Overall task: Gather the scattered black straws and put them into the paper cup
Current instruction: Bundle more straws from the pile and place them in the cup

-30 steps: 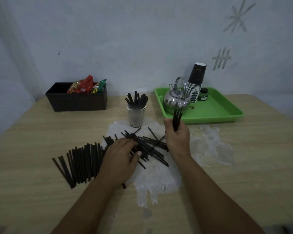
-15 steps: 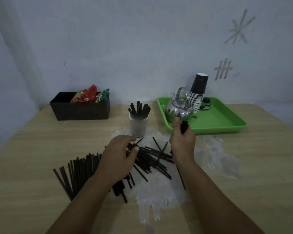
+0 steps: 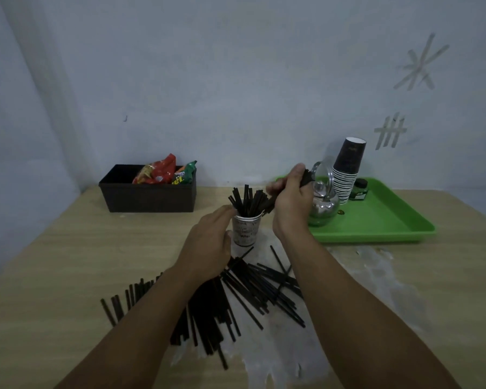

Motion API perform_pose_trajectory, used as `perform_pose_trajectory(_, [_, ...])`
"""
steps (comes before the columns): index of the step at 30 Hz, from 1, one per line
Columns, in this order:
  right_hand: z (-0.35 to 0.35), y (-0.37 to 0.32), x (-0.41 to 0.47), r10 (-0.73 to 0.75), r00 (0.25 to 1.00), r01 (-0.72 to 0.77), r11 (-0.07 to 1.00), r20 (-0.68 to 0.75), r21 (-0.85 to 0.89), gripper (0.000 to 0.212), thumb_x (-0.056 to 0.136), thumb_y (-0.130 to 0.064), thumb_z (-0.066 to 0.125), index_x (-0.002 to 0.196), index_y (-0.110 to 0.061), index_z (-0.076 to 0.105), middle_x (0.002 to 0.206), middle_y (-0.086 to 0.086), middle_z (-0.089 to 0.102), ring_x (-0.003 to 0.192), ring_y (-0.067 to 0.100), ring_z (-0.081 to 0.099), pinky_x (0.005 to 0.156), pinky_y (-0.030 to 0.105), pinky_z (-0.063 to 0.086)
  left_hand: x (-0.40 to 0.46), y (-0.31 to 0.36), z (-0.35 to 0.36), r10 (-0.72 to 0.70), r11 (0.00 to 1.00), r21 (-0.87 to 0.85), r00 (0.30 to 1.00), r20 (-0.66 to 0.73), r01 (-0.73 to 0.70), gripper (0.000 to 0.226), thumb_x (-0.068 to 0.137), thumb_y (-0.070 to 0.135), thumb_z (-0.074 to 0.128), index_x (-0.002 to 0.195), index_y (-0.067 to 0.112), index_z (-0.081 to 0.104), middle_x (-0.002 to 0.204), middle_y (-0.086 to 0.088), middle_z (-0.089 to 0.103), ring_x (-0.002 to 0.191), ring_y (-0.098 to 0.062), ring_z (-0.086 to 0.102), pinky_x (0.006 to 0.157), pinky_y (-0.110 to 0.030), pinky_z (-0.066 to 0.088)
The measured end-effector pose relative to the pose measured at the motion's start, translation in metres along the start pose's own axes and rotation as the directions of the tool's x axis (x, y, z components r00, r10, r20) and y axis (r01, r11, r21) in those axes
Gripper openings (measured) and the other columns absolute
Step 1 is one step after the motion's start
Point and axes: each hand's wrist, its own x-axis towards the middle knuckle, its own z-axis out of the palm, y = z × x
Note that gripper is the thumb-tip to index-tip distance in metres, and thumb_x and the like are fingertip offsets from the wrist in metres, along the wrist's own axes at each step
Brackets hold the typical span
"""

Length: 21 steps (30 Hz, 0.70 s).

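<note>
Table [image 3: 68, 248]: matt, light wood-grain surface with a rough whitish patch [image 3: 376, 279] near the tray. Tray [image 3: 382, 220]: smooth green plastic. Kettle [image 3: 324, 206] on the tray: glossy polished metal. Straws [image 3: 250, 284]: matt black. Cup [image 3: 246, 230]: printed paper.

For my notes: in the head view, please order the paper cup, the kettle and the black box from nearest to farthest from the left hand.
From the left hand:
1. Paper cup, just right of it.
2. Kettle, farther right, on the tray.
3. Black box, back left.
</note>
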Motion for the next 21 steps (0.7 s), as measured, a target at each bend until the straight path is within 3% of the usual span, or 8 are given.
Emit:
perform_pose_trajectory(2, [0.006, 0.006, 0.004, -0.001, 1.000, 0.000, 0.999, -0.022, -0.039, 0.040, 0.103, -0.042, 0.040, 0.074, -0.015, 0.048, 0.060, 0.002, 0.060, 0.064, 0.015, 0.059, 0.078, 0.035, 0.054, 0.000, -0.003, 0.003, 0.007, 1.000, 0.009, 1.000, -0.003, -0.007, 0.053, 0.088, 0.006, 0.052, 0.138, 0.017, 0.042, 0.145, -0.001, 0.043, 0.128, -0.021, 0.041, 0.102, -0.028, 0.029])
perform_pose_trajectory(7, [0.013, 0.026, 0.006, 0.044, 0.999, -0.043, 0.982, 0.002, -0.184, 0.053, 0.098, -0.058, 0.035, 0.073, -0.022, 0.067, 0.097, -0.002, 0.075, 0.091, 0.024, 0.064, 0.090, 0.045, 0.052, -0.002, -0.002, 0.006, 0.020, 0.999, 0.036, 1.000, -0.019, -0.019, 0.052, 0.086, 0.006, 0.052, 0.137, 0.015, 0.044, 0.143, -0.003, 0.046, 0.125, -0.024, 0.044, 0.101, -0.040, 0.039])
perform_pose_trajectory(10, [0.011, 0.038, 0.005, 0.059, 0.997, -0.041, 0.954, 0.050, -0.296, 0.043, 0.097, -0.056, 0.040, 0.087, -0.026, 0.069, 0.096, -0.012, 0.070, 0.096, 0.014, 0.065, 0.093, 0.043, 0.052, -0.002, -0.001, 0.006, 0.020, 0.998, 0.056, 0.999, -0.025, -0.018, 0.053, 0.084, 0.005, 0.053, 0.136, 0.015, 0.045, 0.142, -0.004, 0.047, 0.123, -0.025, 0.046, 0.098, -0.043, 0.042])
perform_pose_trajectory(13, [0.003, 0.049, 0.004, 0.046, 0.992, 0.013, 0.894, 0.120, -0.448, 0.028, 0.096, -0.049, 0.050, 0.091, -0.026, 0.065, 0.088, -0.008, 0.068, 0.086, 0.012, 0.066, 0.083, 0.039, 0.055, -0.003, -0.001, 0.007, 0.014, 0.998, 0.061, 1.000, -0.027, -0.012, 0.054, 0.085, 0.006, 0.053, 0.137, 0.015, 0.043, 0.144, -0.004, 0.045, 0.124, -0.025, 0.045, 0.099, -0.041, 0.041])
perform_pose_trajectory(15, [-0.003, 0.054, 0.003, 0.058, 0.981, 0.045, 0.857, 0.183, -0.513, 0.022, 0.092, -0.046, 0.056, 0.101, -0.027, 0.062, 0.096, -0.005, 0.068, 0.093, 0.014, 0.066, 0.090, 0.041, 0.053, -0.003, -0.003, 0.007, 0.022, 0.998, 0.060, 1.000, -0.021, -0.021, 0.054, 0.085, 0.006, 0.051, 0.138, 0.014, 0.043, 0.144, -0.005, 0.045, 0.125, -0.026, 0.045, 0.100, -0.040, 0.041])
perform_pose_trajectory(18, [-0.010, 0.054, 0.000, 0.123, 0.970, 0.023, 0.811, 0.208, -0.585, 0.053, 0.087, -0.046, 0.064, 0.131, -0.021, 0.050, 0.113, -0.005, 0.062, 0.105, 0.015, 0.061, 0.095, 0.033, 0.047, -0.003, -0.005, 0.008, 0.025, 0.998, 0.063, 1.000, -0.009, -0.024, 0.055, 0.085, 0.007, 0.051, 0.139, 0.013, 0.041, 0.145, -0.006, 0.043, 0.127, -0.026, 0.044, 0.102, -0.039, 0.039])
perform_pose_trajectory(21, [-0.016, 0.050, -0.001, 0.153, 0.961, 0.020, 0.792, 0.230, -0.610, 0.082, 0.079, -0.057, 0.068, 0.146, -0.023, 0.033, 0.117, -0.008, 0.058, 0.108, 0.013, 0.058, 0.096, 0.032, 0.044, -0.002, -0.003, 0.007, 0.028, 0.997, 0.072, 1.000, -0.002, -0.028, 0.054, 0.087, 0.006, 0.051, 0.140, 0.012, 0.041, 0.146, -0.007, 0.043, 0.129, -0.025, 0.042, 0.104, -0.035, 0.034])
